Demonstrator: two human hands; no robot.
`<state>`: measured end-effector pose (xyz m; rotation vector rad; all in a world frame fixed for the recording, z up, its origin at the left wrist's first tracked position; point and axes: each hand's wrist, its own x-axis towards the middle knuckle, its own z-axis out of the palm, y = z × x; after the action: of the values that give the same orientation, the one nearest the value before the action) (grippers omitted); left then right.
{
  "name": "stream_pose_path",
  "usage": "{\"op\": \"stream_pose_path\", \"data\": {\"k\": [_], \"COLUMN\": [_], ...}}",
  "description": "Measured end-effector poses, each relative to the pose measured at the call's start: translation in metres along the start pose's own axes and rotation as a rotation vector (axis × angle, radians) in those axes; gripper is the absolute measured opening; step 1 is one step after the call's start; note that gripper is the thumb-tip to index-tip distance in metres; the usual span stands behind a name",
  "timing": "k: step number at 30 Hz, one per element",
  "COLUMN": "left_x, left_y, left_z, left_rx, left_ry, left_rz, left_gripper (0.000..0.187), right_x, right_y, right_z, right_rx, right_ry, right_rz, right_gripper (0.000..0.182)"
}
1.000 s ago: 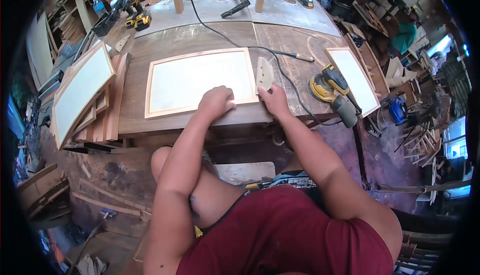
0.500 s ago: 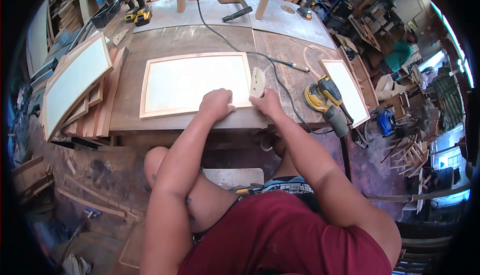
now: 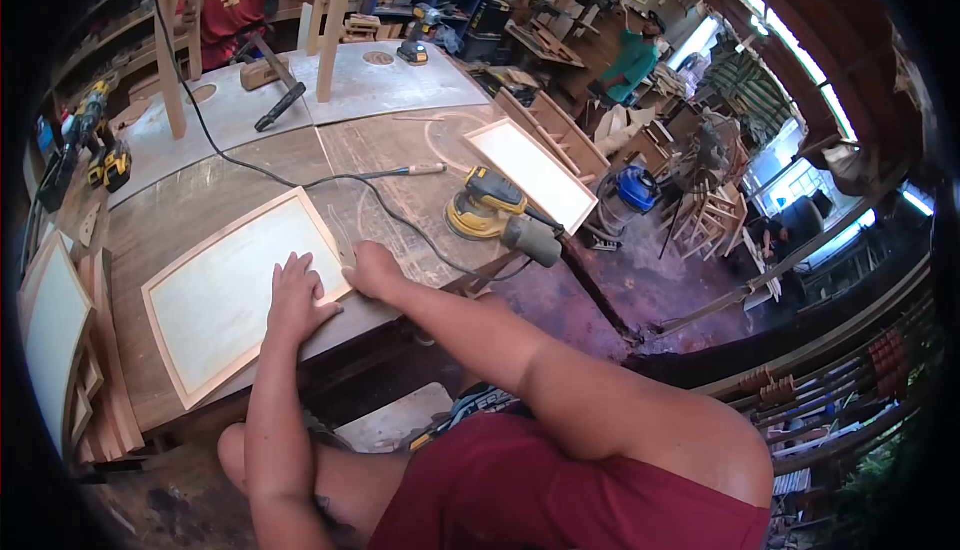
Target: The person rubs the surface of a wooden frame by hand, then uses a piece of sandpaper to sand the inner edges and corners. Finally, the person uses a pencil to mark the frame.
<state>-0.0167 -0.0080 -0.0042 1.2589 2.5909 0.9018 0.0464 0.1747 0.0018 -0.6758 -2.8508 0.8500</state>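
Observation:
A white panel with a light wooden frame [image 3: 235, 280] lies on the wooden workbench [image 3: 130, 215]. My left hand [image 3: 298, 295] rests on its near right corner with the fingers spread. At the panel's right edge, my right hand [image 3: 373, 270] is closed round a thin pale piece [image 3: 345, 240], seen nearly edge-on and mostly hidden by the fingers. To the right of the hands sits a yellow sander [image 3: 483, 207]. A black cable runs past the panel and the sander, and a tool with a wooden handle [image 3: 425, 168] lies beyond.
Another framed panel [image 3: 530, 172] lies at the bench's right end, and more are stacked at the left [image 3: 50, 335]. A clamp [image 3: 280, 107], a drill [image 3: 412, 50] and a wooden chair frame [image 3: 170, 60] are at the back. Two other people are farther off.
The view has swung to the right. My left hand has opened out and lies on the panel's corner. The pale piece has turned from face-on to nearly edge-on in my right hand.

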Motion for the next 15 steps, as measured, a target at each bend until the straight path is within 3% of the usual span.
{"op": "stream_pose_path", "data": {"k": [15], "left_x": [0.001], "left_y": [-0.004], "left_z": [0.001], "left_rx": [-0.013], "left_ry": [0.009], "left_rz": [0.02], "left_gripper": [0.045], "right_x": [0.101], "right_y": [-0.032], "right_z": [0.03], "right_rx": [0.042], "right_ry": [0.147], "right_rz": [-0.004], "right_gripper": [0.033]}}
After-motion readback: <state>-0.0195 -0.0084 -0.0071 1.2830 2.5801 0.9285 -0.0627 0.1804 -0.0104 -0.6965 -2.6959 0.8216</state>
